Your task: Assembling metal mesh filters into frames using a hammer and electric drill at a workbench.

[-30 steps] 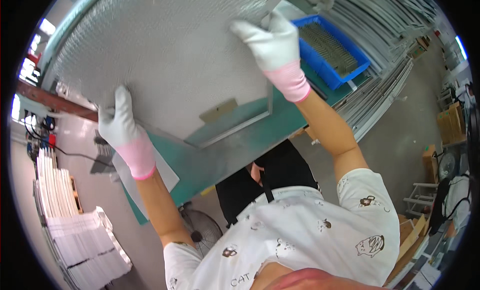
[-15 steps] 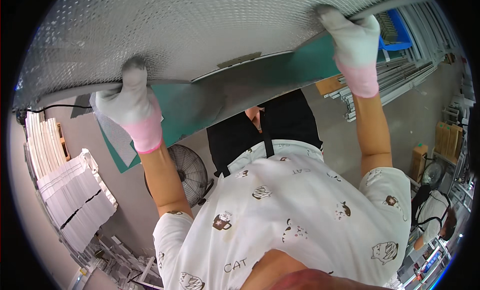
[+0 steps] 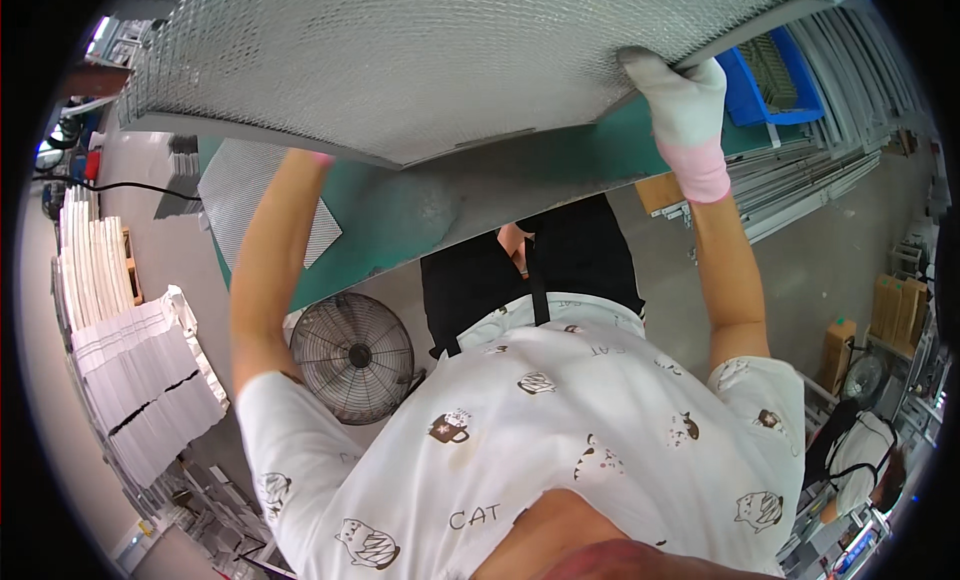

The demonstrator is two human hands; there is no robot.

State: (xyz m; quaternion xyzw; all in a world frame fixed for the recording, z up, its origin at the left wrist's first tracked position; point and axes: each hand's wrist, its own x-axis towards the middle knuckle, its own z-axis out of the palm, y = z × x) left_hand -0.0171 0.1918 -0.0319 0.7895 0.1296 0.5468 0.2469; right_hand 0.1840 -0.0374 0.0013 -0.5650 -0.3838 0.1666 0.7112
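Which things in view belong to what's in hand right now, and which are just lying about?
In hand:
- framed mesh panel
- right hand, gripping its edge
- left hand, mostly hidden behind the panel
- green table, seen below it

Apparently just lying about:
- grey sheet on the table
- blue bin
- metal strips
- floor fan
- cardboard boxes

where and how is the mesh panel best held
Probably by its frame, one hand at each side, coming from the outer left and right: the mesh panel is wide and flat, while the slim frame fits between thumb and fingers, as the right hand shows at the right side.
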